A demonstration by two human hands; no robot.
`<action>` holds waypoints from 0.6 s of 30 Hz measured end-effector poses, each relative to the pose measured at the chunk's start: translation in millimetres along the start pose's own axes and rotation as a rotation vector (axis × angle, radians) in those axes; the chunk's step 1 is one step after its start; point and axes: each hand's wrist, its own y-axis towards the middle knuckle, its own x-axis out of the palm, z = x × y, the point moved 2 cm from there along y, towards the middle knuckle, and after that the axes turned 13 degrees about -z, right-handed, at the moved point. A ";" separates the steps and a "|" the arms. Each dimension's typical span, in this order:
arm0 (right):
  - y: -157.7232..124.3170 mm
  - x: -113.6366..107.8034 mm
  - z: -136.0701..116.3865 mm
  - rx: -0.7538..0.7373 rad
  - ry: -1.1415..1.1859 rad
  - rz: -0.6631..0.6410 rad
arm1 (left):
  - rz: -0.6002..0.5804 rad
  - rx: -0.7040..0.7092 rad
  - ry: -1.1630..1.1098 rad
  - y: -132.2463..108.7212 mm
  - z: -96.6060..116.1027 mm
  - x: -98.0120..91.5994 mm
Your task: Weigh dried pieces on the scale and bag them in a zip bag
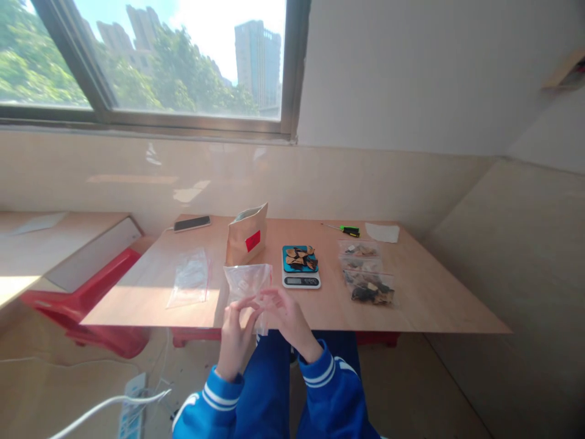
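Both my hands hold up an empty clear plastic zip bag (247, 284) just in front of the table's near edge. My left hand (236, 336) pinches its lower edge, and my right hand (289, 318) grips it from the right with fingers curled. Behind the bag stands a small digital scale (300, 280) with dark and tan dried pieces (300, 258) on its blue top. A brown paper pouch (247, 235) with a red label stands open to the left of the scale.
Three filled clear bags (367, 275) lie in a row right of the scale. Empty zip bags (190, 277) lie at the left, a phone (192, 224) at the back left, a green screwdriver (347, 230) and white paper (382, 231) at the back right. A red stool (82, 299) stands left; a power strip (132, 410) lies on the floor.
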 end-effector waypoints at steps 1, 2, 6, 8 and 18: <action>0.4 2.0 -1.3 -0.004 0.008 0.001 | -0.005 -0.018 -0.039 -3.2 2.6 3.9; -0.6 2.2 0.4 -0.007 0.008 0.024 | -0.012 -0.047 -0.077 -5.2 3.5 6.6; -9.6 -3.5 23.8 0.044 -0.060 0.322 | -0.035 -0.130 -0.181 -6.4 3.7 11.0; -11.6 -3.3 38.4 0.099 -0.010 0.415 | -0.056 -0.120 -0.194 -4.8 7.1 13.7; -11.4 -26.3 76.2 0.231 0.392 0.304 | 0.126 -0.258 -0.078 7.2 10.8 3.4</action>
